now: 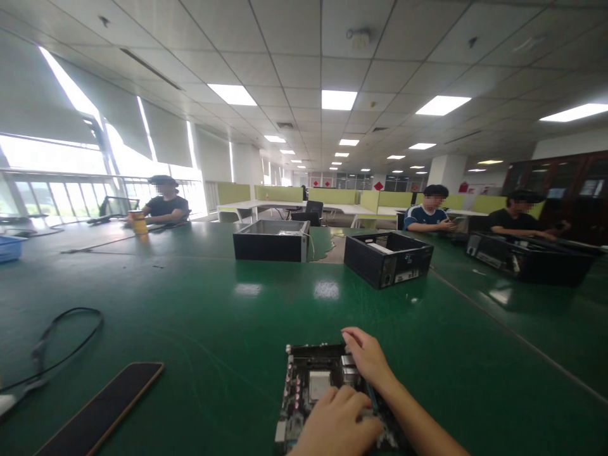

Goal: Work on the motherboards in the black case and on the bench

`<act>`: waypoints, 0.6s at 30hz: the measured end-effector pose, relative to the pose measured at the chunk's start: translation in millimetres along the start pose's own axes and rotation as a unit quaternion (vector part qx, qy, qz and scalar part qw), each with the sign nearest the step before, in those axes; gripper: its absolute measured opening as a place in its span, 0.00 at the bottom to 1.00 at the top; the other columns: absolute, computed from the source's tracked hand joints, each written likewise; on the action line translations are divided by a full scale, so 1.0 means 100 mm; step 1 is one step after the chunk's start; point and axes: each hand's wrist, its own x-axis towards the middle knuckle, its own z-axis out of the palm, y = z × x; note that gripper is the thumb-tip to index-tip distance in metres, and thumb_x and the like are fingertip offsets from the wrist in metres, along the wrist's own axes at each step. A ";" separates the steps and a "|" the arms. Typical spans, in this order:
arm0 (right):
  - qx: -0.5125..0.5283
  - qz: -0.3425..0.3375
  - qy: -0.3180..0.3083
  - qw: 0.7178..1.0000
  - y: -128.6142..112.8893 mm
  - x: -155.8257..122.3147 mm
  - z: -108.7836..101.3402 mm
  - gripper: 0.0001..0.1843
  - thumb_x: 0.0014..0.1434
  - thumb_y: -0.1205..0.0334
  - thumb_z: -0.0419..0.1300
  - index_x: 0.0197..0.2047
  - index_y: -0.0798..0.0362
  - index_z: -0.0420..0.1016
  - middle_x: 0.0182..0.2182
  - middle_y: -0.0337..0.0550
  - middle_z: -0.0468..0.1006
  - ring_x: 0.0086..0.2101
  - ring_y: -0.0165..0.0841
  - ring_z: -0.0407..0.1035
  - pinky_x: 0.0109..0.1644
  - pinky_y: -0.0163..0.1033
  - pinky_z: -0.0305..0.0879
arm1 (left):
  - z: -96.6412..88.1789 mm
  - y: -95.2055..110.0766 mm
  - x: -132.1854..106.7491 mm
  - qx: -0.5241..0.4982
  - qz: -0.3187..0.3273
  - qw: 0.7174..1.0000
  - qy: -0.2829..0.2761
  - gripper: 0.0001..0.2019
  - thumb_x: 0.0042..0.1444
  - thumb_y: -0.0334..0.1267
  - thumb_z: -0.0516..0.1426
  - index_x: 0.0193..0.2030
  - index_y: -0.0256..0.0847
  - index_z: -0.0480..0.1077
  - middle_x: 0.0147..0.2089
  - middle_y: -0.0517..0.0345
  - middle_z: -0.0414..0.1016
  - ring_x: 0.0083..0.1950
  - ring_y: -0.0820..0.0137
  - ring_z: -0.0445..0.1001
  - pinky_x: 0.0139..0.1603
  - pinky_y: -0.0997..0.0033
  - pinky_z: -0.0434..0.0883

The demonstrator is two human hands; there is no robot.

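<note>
A computer motherboard [308, 367] lies flat on the green table near its front, with a pale square processor socket area and several small red-and-white parts along its left side. My right hand [368, 358] is at the far right corner of the board, fingers bent over its edge in a grip. My left hand [337, 418] lies over the board's near middle. Its fingers are curled towards the right, and whatever lies beneath them is hidden. Part of the board's near side is covered by this hand.
Black computer cases [270, 248] [387, 259] [527, 259] stand across the green table [213, 304]. At left lie a dark flat phone-like slab [102, 411] and a black cable [71, 310]. Seated people [166, 208] [427, 215] [515, 218] work beyond. A blue basket [10, 247] is far left.
</note>
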 end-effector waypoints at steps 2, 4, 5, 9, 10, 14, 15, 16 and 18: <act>0.004 0.007 0.019 1.000 0.02 0.08 -0.03 0.24 0.62 0.48 0.46 0.48 0.52 0.75 0.44 0.45 0.79 0.45 0.37 0.73 0.50 0.39 0.68 | 0.25 0.02 0.06 0.036 0.022 0.999 0.004 0.13 0.63 0.45 0.47 0.48 0.58 0.70 0.58 0.52 0.69 0.57 0.53 0.65 0.53 0.48 0.65; -0.009 0.011 0.036 0.999 0.06 0.20 -0.10 0.25 0.61 0.47 0.46 0.50 0.53 0.73 0.46 0.46 0.78 0.47 0.37 0.72 0.51 0.40 0.68 | 0.37 -0.01 0.11 0.051 0.022 0.998 0.011 0.13 0.63 0.48 0.46 0.47 0.58 0.70 0.61 0.53 0.66 0.60 0.51 0.63 0.56 0.43 0.62; -0.023 0.013 0.044 0.999 0.08 0.29 -0.15 0.25 0.61 0.48 0.47 0.51 0.54 0.73 0.47 0.47 0.78 0.48 0.38 0.72 0.53 0.42 0.67 | 0.38 -0.03 0.13 0.053 0.014 0.998 0.003 0.13 0.62 0.49 0.47 0.46 0.57 0.70 0.61 0.53 0.67 0.59 0.50 0.64 0.55 0.42 0.63; -0.116 0.021 0.057 0.991 0.19 0.76 -0.46 0.27 0.57 0.51 0.53 0.55 0.58 0.69 0.53 0.53 0.73 0.54 0.42 0.67 0.59 0.46 0.60 | 0.13 -0.16 0.11 0.066 -0.012 0.996 -0.058 0.08 0.59 0.46 0.53 0.38 0.52 0.71 0.58 0.55 0.69 0.57 0.51 0.66 0.44 0.51 0.72; -0.143 0.020 0.055 0.988 0.22 0.89 -0.55 0.28 0.56 0.52 0.54 0.56 0.60 0.68 0.55 0.55 0.71 0.56 0.43 0.64 0.61 0.47 0.57 | 0.04 -0.22 0.09 0.069 -0.010 0.996 -0.056 0.07 0.57 0.44 0.54 0.39 0.51 0.71 0.59 0.55 0.68 0.59 0.51 0.65 0.45 0.51 0.72; -0.240 0.010 0.046 0.970 0.33 1.41 -0.92 0.33 0.53 0.57 0.59 0.59 0.63 0.63 0.62 0.61 0.61 0.62 0.47 0.52 0.65 0.51 0.47 | -0.32 -0.65 -0.05 0.061 -0.051 0.997 -0.009 0.11 0.57 0.36 0.51 0.45 0.48 0.70 0.61 0.55 0.66 0.62 0.54 0.62 0.55 0.49 0.68; -0.259 0.011 0.046 0.965 0.36 1.53 -1.00 0.33 0.53 0.56 0.59 0.60 0.63 0.63 0.62 0.62 0.59 0.63 0.48 0.50 0.65 0.52 0.47 | -0.40 -0.80 -0.09 0.059 -0.077 0.995 -0.001 0.12 0.58 0.35 0.50 0.45 0.48 0.70 0.61 0.55 0.67 0.62 0.54 0.62 0.56 0.50 0.67; -0.276 0.013 0.046 0.960 0.39 1.64 -1.07 0.34 0.53 0.56 0.60 0.60 0.63 0.63 0.63 0.63 0.58 0.63 0.49 0.49 0.64 0.54 0.47 | -0.48 -0.97 -0.14 0.058 -0.100 0.993 0.005 0.13 0.58 0.34 0.49 0.46 0.49 0.70 0.60 0.55 0.67 0.62 0.55 0.62 0.58 0.50 0.66; -0.304 0.019 0.046 0.951 0.45 1.84 -1.19 0.33 0.52 0.53 0.60 0.58 0.61 0.64 0.62 0.63 0.60 0.62 0.51 0.51 0.62 0.56 0.51 | -0.64 -1.32 -0.27 0.058 -0.141 0.988 0.016 0.14 0.59 0.34 0.48 0.46 0.49 0.71 0.60 0.54 0.67 0.62 0.56 0.63 0.59 0.52 0.64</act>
